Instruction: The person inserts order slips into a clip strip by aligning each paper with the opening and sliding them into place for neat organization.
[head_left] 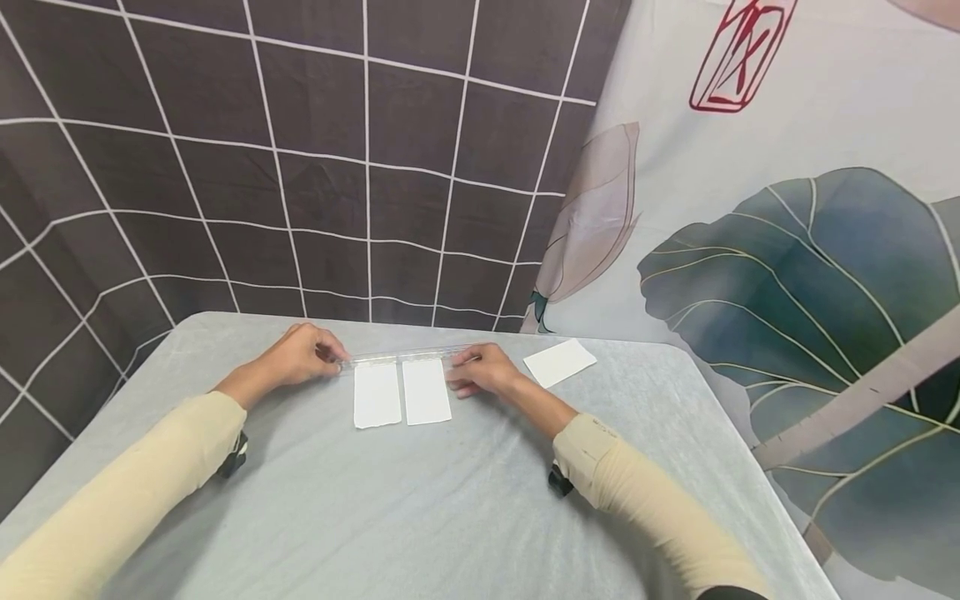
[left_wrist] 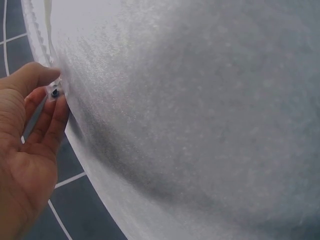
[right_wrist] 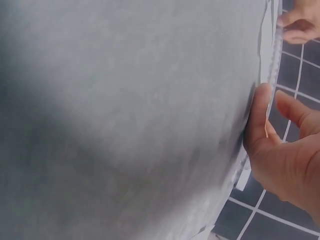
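Observation:
Two white paper pieces (head_left: 377,394) lie side by side, a narrow gap between them. A long clear plastic ruler (head_left: 397,355) lies across their far edges. At its left end my left hand (head_left: 303,354) pinches it between thumb and fingers, also seen on the left hand (left_wrist: 35,120) in the left wrist view. My right hand (head_left: 483,369) is at the ruler's right end, beside the right paper, slightly blurred. In the right wrist view, the right hand (right_wrist: 287,145) has its thumb apart from its fingers, which touch near the paper's edge.
A third white paper piece (head_left: 559,362) lies at an angle right of my right hand. Grey cloth (head_left: 405,508) covers the table. Behind it hangs a dark gridded cloth (head_left: 315,192), with a leaf-patterned cloth (head_left: 810,275) at the right.

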